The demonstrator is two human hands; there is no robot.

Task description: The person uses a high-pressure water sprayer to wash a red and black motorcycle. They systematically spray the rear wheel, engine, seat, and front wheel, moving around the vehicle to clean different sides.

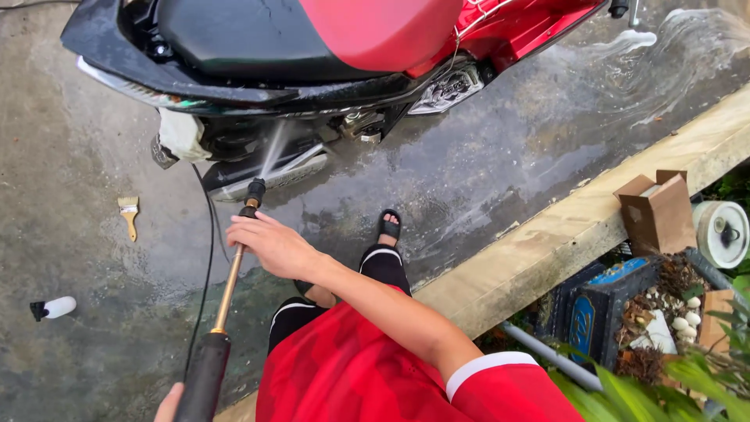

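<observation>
Beside the motorcycle (312, 47), right hand (273, 246) steadies the spray lance (230, 277), apparently gripped.

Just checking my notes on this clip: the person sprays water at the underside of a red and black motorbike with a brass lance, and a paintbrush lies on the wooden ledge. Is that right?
One detail is off. In the head view the paintbrush lies on the wet concrete ground, left of the lance, not on the wooden ledge. The rest holds: the right hand steadies the brass lance spraying under the motorbike.
</observation>
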